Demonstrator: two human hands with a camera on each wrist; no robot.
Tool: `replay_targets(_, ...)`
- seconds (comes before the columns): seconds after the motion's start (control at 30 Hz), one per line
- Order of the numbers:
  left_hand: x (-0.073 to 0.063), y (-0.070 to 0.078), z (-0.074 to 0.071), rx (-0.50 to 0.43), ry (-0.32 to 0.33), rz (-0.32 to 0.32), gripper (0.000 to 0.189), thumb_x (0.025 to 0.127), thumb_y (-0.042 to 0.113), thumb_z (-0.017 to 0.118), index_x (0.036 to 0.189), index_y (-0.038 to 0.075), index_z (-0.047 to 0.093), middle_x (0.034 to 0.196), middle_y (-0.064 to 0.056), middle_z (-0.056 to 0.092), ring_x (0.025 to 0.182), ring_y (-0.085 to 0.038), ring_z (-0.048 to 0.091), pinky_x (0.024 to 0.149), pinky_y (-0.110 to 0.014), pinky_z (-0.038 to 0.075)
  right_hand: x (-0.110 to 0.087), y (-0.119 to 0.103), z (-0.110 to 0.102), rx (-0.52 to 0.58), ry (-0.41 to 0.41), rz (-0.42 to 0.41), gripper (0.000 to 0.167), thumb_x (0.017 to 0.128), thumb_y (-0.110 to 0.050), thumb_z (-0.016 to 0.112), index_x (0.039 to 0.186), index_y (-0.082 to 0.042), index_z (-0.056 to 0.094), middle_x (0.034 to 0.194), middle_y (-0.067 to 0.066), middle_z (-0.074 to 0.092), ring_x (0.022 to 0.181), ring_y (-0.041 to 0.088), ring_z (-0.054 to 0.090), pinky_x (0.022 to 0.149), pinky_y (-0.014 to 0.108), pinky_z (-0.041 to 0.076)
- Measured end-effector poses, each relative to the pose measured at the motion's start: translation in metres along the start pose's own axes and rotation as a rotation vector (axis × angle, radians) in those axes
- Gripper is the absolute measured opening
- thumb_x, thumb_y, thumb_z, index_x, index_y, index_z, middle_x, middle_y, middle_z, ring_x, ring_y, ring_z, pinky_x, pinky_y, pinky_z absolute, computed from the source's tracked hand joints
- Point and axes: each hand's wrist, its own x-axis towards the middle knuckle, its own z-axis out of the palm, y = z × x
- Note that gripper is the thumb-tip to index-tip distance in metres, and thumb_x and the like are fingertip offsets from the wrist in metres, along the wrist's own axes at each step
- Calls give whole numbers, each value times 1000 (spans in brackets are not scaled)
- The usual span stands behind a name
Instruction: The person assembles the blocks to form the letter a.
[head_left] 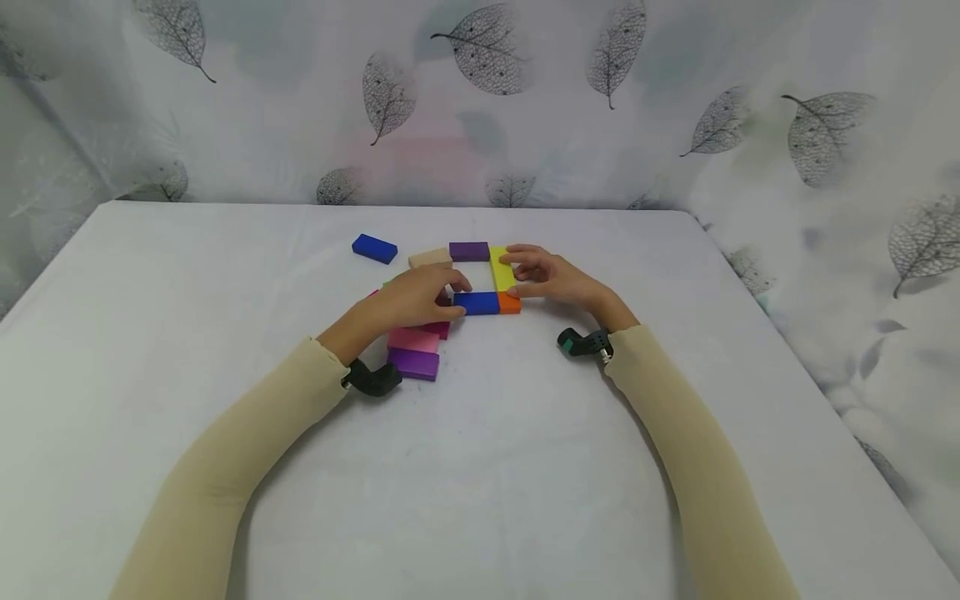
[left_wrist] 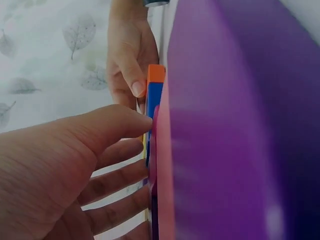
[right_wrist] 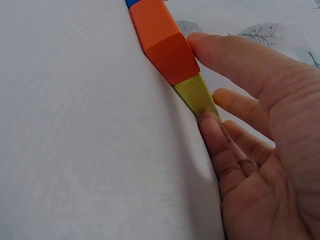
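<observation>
On the cloth-covered bench [head_left: 525,467], a small angular outline is being formed by flat blocks: the yellow block [head_left: 501,273] at right, the orange block [head_left: 510,306] against its near end, the near blue block [head_left: 476,303] left of the orange, the dark purple block [head_left: 468,252] at the far side. Beside the latter, a tan block [head_left: 431,257] is being shown. By the right hand [head_left: 557,279], orange is being touched with the thumb, yellow with the other fingers, loosely bent; no firm grip is being shown. Fingers of the left hand [head_left: 411,297] are being spread, relaxed, near the near blue block's left end; nothing is being gripped. Toward the left sleeve, magenta [head_left: 440,328], pink [head_left: 411,340] and bright purple [head_left: 414,364] blocks are being bunched. Light, stiff, smooth, hardly fragile pieces are being assumed; sliding and nudged neighbours are being judged likelier than breakage. For loose ones, a mid-length pinch across the long sides is being advised; for butted ones, exposed outer faces are being preferred.
</observation>
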Motion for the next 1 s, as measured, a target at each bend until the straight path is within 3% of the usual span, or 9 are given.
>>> replay_targets(0.27,-11,-5,0,42,34,-14,41,92,31,67,128,11,61,123,-8,62,111,-23,59,97,-41,48,3,0,2,-3,-10,1,56,89,-21,72,141,-11,52,157,1,28,124,25,48,111,42,35)
replay_targets(0.57,-23,-1,-7,132,68,-36,42,92,34,66,126,10,63,128,-11,59,119,-27,55,103,-52,40,0,1,0,5,1,25,57,89,-19,71,142,-10,51,158,2,27,126,25,47,112,42,35)
replay_targets(0.87,-33,4,-2,140,130,-82,40,90,37,68,118,9,65,102,-8,63,95,-23,58,88,-44,46,0,0,0,22,-4,29,56,89,-18,71,141,-11,52,157,1,28,126,25,46,112,41,34)
replay_targets(1.0,-34,0,0,145,141,-70,38,90,35,67,117,9,66,104,-9,62,97,-24,57,89,-45,45,0,1,-1,15,0,30,56,89,-19,71,141,-12,52,157,0,28,126,23,47,112,41,34)
